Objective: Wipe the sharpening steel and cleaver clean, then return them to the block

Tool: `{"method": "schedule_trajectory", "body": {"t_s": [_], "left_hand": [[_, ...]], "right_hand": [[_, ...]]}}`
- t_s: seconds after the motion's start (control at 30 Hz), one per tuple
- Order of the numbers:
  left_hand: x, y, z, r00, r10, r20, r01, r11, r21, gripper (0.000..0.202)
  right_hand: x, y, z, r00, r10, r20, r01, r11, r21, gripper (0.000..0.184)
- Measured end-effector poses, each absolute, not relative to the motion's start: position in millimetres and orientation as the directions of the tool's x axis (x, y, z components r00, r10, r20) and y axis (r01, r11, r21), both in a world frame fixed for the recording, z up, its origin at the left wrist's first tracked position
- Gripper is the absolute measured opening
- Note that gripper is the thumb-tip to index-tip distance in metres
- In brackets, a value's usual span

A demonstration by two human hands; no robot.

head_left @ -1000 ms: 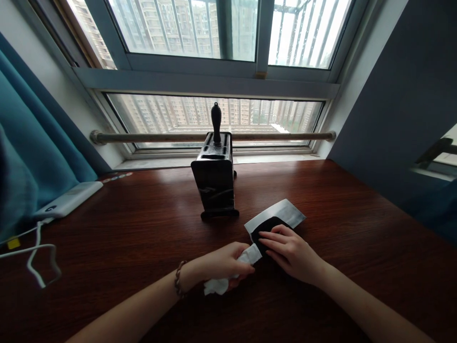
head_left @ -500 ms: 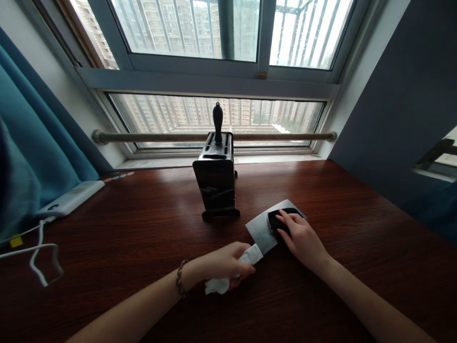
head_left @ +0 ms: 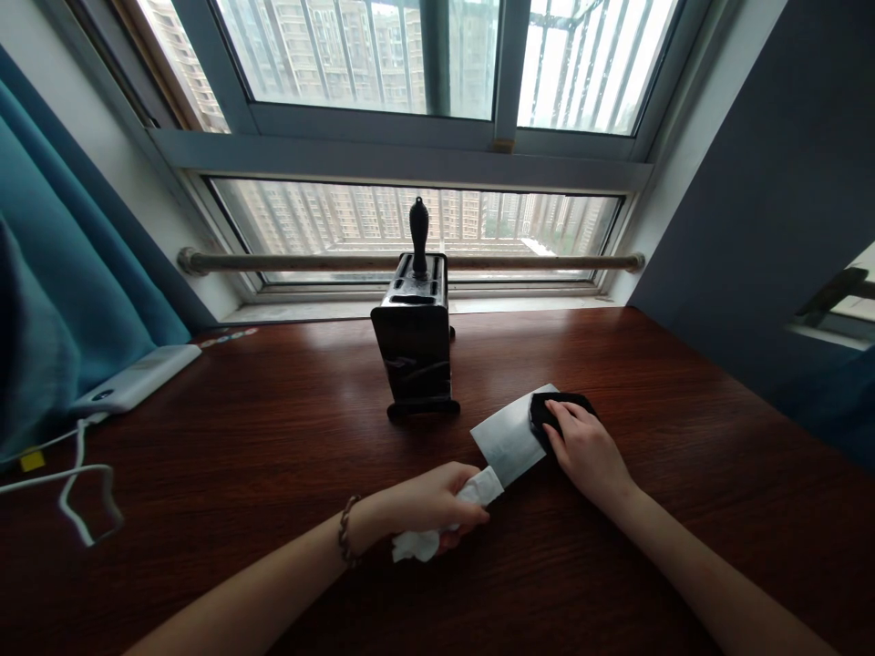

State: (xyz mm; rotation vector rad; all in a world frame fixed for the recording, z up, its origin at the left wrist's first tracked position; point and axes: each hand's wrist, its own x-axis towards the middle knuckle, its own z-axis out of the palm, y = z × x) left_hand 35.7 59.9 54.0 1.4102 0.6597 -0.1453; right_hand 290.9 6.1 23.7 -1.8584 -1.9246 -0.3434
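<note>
A cleaver lies flat on the dark wooden table (head_left: 273, 437), its wide steel blade (head_left: 509, 437) pointing away to the right. My left hand (head_left: 430, 506) is closed round the cleaver's handle, which is wrapped in a white tissue (head_left: 416, 545). My right hand (head_left: 584, 446) presses a black cloth (head_left: 557, 405) with flat fingers onto the far tip of the blade.
A dark knife block (head_left: 414, 342) with one black-handled knife (head_left: 418, 232) in it stands just behind the cleaver. A white power bank (head_left: 137, 378) with a looping white cable (head_left: 75, 483) lies at the left by a teal curtain (head_left: 61, 301). A window and rail run behind.
My right hand has slid the black cloth along the blade from near the handle out to the far tip. My left hand has stayed on the handle.
</note>
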Motion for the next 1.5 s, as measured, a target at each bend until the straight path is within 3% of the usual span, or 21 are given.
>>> {"method": "schedule_trajectory", "body": {"t_s": [0.2, 0.37, 0.5, 0.77, 1.03, 1.17, 1.5], "left_hand": [[37, 59, 57, 0.803, 0.294, -0.518, 0.484, 0.185, 0.855, 0.020], [37, 59, 58, 0.805, 0.301, -0.511, 0.485, 0.161, 0.859, 0.030], [37, 58, 58, 0.827, 0.309, -0.469, 0.446, 0.146, 0.883, 0.031], [38, 55, 56, 0.811, 0.341, -0.476, 0.470, 0.104, 0.876, 0.020], [37, 55, 56, 0.804, 0.341, -0.488, 0.483, 0.105, 0.869, 0.022], [37, 56, 57, 0.812, 0.335, -0.478, 0.475, 0.095, 0.875, 0.020], [36, 58, 54, 0.811, 0.316, -0.493, 0.488, 0.099, 0.867, 0.021]], "right_hand": [[288, 5, 24, -0.062, 0.895, 0.441, 0.955, 0.181, -0.234, 0.037], [273, -3, 34, -0.283, 0.880, 0.382, 0.838, 0.421, -0.347, 0.039], [263, -11, 42, -0.441, 0.830, 0.341, 0.748, 0.550, -0.373, 0.041], [261, -12, 41, -0.446, 0.817, 0.367, 0.742, 0.566, -0.360, 0.040], [260, -12, 40, -0.439, 0.812, 0.386, 0.747, 0.568, -0.345, 0.039], [267, -7, 35, -0.344, 0.851, 0.397, 0.810, 0.483, -0.333, 0.039], [300, 10, 29, 0.073, 0.893, 0.445, 0.974, 0.031, -0.223, 0.039]]}}
